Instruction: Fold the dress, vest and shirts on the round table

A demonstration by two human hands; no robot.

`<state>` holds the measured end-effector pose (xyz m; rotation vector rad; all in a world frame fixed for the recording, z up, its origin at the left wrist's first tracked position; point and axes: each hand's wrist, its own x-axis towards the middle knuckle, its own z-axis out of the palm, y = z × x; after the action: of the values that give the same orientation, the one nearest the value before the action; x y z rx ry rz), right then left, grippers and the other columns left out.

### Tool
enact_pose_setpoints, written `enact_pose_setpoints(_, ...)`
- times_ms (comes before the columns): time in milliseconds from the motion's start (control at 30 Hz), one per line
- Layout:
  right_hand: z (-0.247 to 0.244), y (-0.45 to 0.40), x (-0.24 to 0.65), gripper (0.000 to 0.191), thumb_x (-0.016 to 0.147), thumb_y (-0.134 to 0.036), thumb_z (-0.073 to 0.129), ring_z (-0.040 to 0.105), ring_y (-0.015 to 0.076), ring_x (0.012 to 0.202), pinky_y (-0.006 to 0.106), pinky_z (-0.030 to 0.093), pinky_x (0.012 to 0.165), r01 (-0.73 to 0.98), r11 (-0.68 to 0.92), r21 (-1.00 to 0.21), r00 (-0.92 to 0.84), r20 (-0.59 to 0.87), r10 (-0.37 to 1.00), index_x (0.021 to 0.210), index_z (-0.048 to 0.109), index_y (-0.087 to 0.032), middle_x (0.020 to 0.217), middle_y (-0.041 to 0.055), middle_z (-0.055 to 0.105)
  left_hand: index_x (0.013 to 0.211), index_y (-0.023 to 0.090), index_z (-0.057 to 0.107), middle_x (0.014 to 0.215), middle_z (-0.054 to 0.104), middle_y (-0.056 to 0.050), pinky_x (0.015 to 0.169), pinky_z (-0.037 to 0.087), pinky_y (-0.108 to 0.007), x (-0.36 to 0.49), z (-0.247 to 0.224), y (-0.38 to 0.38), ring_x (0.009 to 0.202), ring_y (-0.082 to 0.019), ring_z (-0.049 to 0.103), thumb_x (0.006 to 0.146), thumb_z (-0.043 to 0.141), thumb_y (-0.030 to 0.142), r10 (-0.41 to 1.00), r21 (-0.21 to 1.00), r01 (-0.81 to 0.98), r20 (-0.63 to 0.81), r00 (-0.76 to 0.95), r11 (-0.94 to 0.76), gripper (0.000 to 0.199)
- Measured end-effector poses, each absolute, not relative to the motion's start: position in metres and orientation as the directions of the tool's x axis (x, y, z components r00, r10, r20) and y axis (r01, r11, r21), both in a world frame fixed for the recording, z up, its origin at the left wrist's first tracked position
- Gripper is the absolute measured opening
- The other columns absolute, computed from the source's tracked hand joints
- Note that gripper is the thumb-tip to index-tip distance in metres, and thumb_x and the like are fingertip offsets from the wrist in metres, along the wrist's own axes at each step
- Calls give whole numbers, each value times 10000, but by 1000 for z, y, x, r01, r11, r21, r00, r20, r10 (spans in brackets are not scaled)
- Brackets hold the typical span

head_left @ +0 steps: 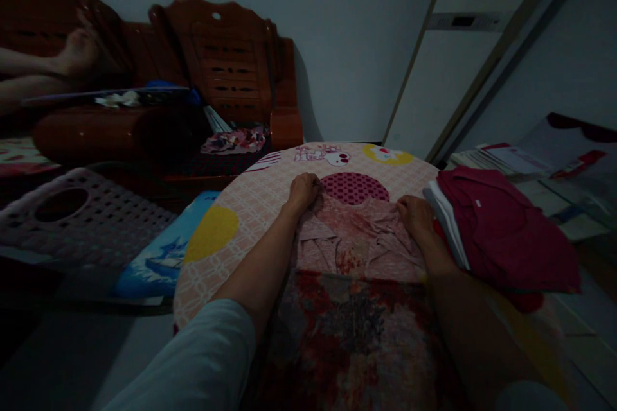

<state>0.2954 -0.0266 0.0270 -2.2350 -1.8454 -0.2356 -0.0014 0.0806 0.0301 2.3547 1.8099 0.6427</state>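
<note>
Pink shirt (347, 225) lay on round table (260, 205), between hands, long way running toward person. Left hand's (303, 191) fingers pinched one top corner, right hand's (417, 213) pinched other; both equally near.

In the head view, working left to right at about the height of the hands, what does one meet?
Pink lattice, blue printed item, left hand, shirt between the hands, right hand, folded maroon garment.
</note>
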Motion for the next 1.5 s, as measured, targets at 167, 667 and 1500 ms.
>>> enact_pose_setpoints(167,41,-30,298,227,903,-254,558,684,221,918,284,448,747,969,-195,-150,229,261,938,970,766,-191,993,99,766,968,165,752,1028,740,-93,877,486,-297,1,30,81,985,-227,661,842,528,147,937,340,887,267,227,-312,258)
enact_pose_setpoints(667,35,-33,293,207,837,-228,562,676,241,897,293,418,685,995,-94,30,93,44,995,928,738,-170,975,129,743,1045,189,752,1070,729,-89,916,471,-304,-1,31,79,1016,-235,639,837,579,172,922,332,865,222,316,-376,272)
enact_pose_setpoints(1500,25,-18,317,267,844,-237,499,667,240,846,294,456,702,857,-296,-421,423,248,872,861,750,-148,912,135,749,1079,132,713,1125,712,-110,961,461,-296,77,21,36,1063,-209,635,878,503,124,514,398,412,197,835,-820,291)
